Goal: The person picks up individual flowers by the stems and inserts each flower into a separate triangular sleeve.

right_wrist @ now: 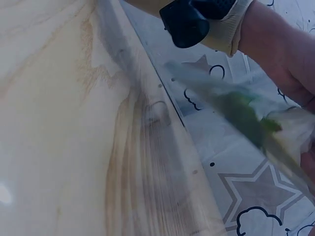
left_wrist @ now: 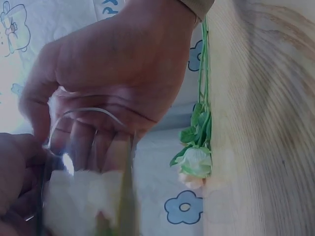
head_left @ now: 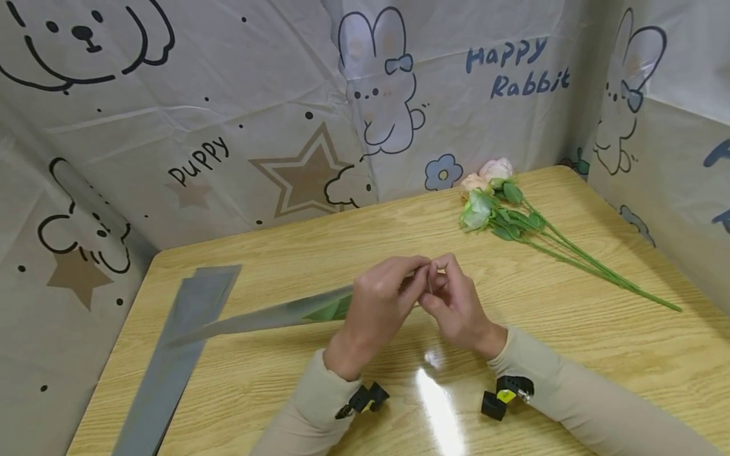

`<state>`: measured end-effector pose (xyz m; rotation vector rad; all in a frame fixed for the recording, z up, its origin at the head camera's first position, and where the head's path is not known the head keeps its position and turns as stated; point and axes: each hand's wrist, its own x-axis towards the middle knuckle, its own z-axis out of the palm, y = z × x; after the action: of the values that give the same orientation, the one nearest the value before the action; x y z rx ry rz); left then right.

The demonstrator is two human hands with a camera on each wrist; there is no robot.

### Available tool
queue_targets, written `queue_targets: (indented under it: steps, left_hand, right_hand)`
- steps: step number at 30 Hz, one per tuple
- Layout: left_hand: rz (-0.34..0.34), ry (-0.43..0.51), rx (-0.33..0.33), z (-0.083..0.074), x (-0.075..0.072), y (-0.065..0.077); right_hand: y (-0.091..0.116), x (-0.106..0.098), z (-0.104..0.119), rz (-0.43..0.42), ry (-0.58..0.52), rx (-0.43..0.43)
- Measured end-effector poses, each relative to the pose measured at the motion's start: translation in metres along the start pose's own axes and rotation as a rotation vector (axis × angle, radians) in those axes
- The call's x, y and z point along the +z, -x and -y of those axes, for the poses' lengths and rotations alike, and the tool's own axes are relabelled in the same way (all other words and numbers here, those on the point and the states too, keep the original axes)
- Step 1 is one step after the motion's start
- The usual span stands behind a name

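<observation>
Away from the edges of the table (head_left: 239,383), left hand (head_left: 376,310) and right hand (head_left: 461,310) pinch the sleeve (head_left: 256,320); wrapping the flower (right_wrist: 294,125) seems the step, next needing gentle alignment.

Left hand (head_left: 376,310) and right hand (head_left: 459,307) close together, both pinching, sleeved forearms (head_left: 593,386) slanting inward

Cartoon-printed sheeting (head_left: 274,76) hems in a wood-grained worktop (head_left: 245,373)

From where I stand, pale, creased sheeting rises far, left and right. Its far side carries "puppy" (head_left: 198,161), a brown star (head_left: 308,172), a bow-wearing rabbit (head_left: 393,107), "Happy Rabbit" (head_left: 519,68) and a blue flower (head_left: 443,172). A white reflection (head_left: 438,405) glares on the worktop's near part.
</observation>
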<state>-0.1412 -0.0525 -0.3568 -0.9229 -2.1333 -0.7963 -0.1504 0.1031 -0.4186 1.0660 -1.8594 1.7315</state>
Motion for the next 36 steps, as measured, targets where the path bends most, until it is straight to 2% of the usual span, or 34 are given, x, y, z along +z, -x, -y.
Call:
queue_targets:
  steps: [6,13,23,31,36]
  left_hand:
    - [0.003,0.016,-0.005,0.003,-0.002,0.000]
    - [0.019,0.011,-0.011,0.005,-0.004,0.000]
    - [0.037,0.002,-0.111,0.016,-0.010,-0.001]
    - [0.108,-0.052,-0.171,0.023,-0.010,0.001]
    - [0.157,-0.046,-0.211,0.024,-0.010,0.002]
  right_hand:
    - [-0.002,0.000,-0.001,-0.068,0.061,-0.005]
    - [-0.004,-0.003,0.001,-0.082,0.097,0.017]
    - [-0.011,-0.017,0.003,-0.114,-0.004,0.105]
    - [-0.019,-0.031,0.001,-0.181,0.011,0.098]
    - [-0.023,-0.042,0.000,-0.226,0.005,0.115]
